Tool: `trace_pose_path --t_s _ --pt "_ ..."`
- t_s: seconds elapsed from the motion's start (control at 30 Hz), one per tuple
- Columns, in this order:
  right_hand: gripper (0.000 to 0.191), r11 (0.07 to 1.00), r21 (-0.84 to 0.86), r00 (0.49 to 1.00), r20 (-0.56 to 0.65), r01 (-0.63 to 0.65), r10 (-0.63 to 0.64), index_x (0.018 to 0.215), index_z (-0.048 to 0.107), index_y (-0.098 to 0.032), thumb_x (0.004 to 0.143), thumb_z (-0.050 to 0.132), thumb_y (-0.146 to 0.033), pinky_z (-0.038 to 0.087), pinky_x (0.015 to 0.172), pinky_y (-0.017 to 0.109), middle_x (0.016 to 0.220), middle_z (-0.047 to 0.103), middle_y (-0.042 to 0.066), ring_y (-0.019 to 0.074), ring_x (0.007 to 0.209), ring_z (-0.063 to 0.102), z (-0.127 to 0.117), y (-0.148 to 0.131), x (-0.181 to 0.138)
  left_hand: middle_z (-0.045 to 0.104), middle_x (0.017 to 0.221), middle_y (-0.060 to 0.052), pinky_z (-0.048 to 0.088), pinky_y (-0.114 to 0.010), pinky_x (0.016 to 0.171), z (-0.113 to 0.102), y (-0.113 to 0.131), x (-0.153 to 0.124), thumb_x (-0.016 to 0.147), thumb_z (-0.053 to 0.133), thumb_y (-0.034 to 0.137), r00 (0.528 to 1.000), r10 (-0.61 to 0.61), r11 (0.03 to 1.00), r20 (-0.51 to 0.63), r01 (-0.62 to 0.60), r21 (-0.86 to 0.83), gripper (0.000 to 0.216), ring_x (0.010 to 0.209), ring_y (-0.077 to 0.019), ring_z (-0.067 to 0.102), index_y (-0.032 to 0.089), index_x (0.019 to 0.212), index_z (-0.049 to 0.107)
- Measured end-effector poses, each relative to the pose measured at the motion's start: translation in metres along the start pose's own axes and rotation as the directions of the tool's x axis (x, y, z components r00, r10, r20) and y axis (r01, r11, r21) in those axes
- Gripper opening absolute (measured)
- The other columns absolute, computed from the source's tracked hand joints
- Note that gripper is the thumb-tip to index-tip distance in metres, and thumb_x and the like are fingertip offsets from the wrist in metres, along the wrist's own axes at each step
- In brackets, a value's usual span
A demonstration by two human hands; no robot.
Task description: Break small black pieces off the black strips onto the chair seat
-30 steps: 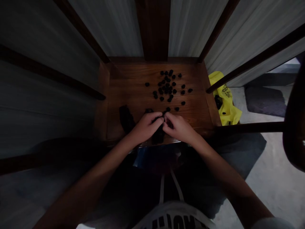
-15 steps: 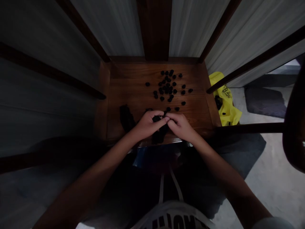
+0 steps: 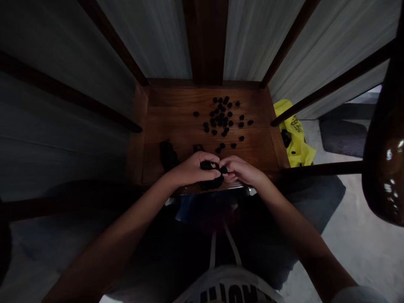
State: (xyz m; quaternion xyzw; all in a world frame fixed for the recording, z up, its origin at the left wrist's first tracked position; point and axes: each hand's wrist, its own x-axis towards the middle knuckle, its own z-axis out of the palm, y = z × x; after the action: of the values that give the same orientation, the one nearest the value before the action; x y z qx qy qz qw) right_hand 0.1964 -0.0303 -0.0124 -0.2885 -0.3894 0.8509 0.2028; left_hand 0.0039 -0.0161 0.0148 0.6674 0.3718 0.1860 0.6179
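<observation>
My left hand and my right hand meet over the near edge of a wooden seat. Both have their fingers curled round a small black object held between them; its shape is too dark to make out. Several small black round pieces lie scattered on the wood beyond my hands. A dark flat object lies on the seat just left of my left hand.
Dark wooden rails rise around the seat against pale curtains. A yellow bag lies on the floor to the right, with a dark mat behind it. A glossy brown rounded thing stands at the right edge.
My hands have drawn slightly toward me and closed tighter round the black object. The view has shifted a little, bringing the glossy brown thing further into view.
</observation>
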Motion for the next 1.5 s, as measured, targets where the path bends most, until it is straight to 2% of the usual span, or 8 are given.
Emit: trace_pose_path --t_s 0.23,0.4,0.5,0.67,0.9,1.23,1.37,1.5 --pt "0.008 0.964 -0.231 0.949 -0.254 0.131 -0.190 0.070 0.048 -0.017 0.076 0.046 -0.022 0.021 0.045 0.019 0.058 0.034 -0.007 0.0058 0.048 0.026 -0.001 -0.008 -0.001 0.057 0.096 -0.001 0.046 -0.029 0.085 0.010 -0.007 0.006 0.089 0.052 0.031 0.948 0.063 0.998 -0.312 -0.053 0.039 0.019 0.095 -0.0149 0.056 0.020 0.104 0.050" --pt "0.014 0.868 -0.475 0.912 -0.276 0.145 -0.303 0.069 0.054 -0.017 0.080 0.048 -0.024 0.033 0.054 0.020 0.061 0.044 -0.004 0.0080 0.057 0.040 0.001 -0.011 -0.001 0.057 0.124 -0.008 0.041 -0.036 0.103 0.018 -0.004 0.005 0.089 0.058 0.030 0.938 0.281 0.949 -0.205 -0.240 0.203 0.041 0.119 -0.0198 0.053 0.023 0.129 0.048" --pt "0.017 0.849 -0.512 0.918 -0.261 0.129 -0.297 0.069 0.055 -0.017 0.082 0.048 -0.025 0.032 0.053 0.021 0.058 0.043 -0.005 0.0081 0.054 0.038 0.000 -0.013 -0.003 0.060 0.124 -0.008 0.043 -0.037 0.102 0.018 -0.005 0.004 0.091 0.057 0.030 0.917 0.349 0.904 -0.193 -0.275 0.328 0.034 0.118 -0.0208 0.056 0.022 0.124 0.056" --pt "0.020 0.744 -0.657 0.870 -0.292 0.120 -0.398 0.073 0.058 -0.016 0.085 0.045 -0.025 0.031 0.054 0.021 0.060 0.046 -0.004 0.0084 0.057 0.041 -0.005 -0.012 0.000 0.063 0.125 -0.010 0.047 -0.036 0.095 0.013 -0.013 0.004 0.097 0.046 0.034 0.952 0.250 0.863 -0.178 -0.136 0.486 0.037 0.112 -0.0219 0.061 0.020 0.131 0.051" --pt "0.018 0.808 -0.579 0.876 -0.326 0.114 -0.357 0.068 0.056 -0.016 0.080 0.044 -0.022 0.027 0.049 0.020 0.053 0.040 -0.006 0.0068 0.049 0.034 -0.008 -0.009 0.004 0.064 0.082 -0.006 0.043 -0.031 0.068 0.008 -0.006 0.003 0.099 0.037 0.033 0.984 0.144 0.767 -0.104 -0.044 0.640 0.028 0.074 -0.0190 0.060 0.016 0.091 0.058" --pt "0.015 0.977 -0.149 0.962 -0.205 0.152 -0.181 0.077 0.060 -0.016 0.068 0.048 -0.019 0.017 0.042 0.019 0.047 0.030 -0.009 0.0054 0.043 0.020 -0.011 0.004 -0.001 0.042 0.053 0.005 0.032 -0.022 0.051 0.009 0.005 0.000 0.088 0.041 0.023 0.999 0.051 0.998 -0.013 -0.051 0.028 0.029 0.049 -0.0070 0.037 0.016 0.059 0.044" --pt "0.020 0.987 -0.055 0.968 -0.198 0.148 -0.156 0.076 0.062 -0.016 0.061 0.048 -0.018 0.017 0.041 0.019 0.048 0.032 -0.008 0.0055 0.043 0.022 -0.013 0.010 0.002 0.034 0.045 0.006 0.025 -0.021 0.045 0.016 -0.003 0.003 0.079 0.046 0.021 0.999 0.013 0.971 0.033 -0.004 -0.239 0.027 0.042 -0.0051 0.029 0.017 0.053 0.040" --pt "0.017 0.984 0.051 0.978 -0.131 0.170 -0.162 0.067 0.059 -0.016 0.058 0.045 -0.020 0.016 0.040 0.019 0.047 0.031 -0.007 0.0055 0.043 0.019 -0.011 0.012 0.005 0.026 0.043 0.008 0.018 -0.020 0.040 0.023 -0.013 0.007 0.074 0.049 0.020 0.996 -0.022 0.794 0.081 0.066 -0.604 0.029 0.038 -0.0032 0.021 0.018 0.050 0.034"
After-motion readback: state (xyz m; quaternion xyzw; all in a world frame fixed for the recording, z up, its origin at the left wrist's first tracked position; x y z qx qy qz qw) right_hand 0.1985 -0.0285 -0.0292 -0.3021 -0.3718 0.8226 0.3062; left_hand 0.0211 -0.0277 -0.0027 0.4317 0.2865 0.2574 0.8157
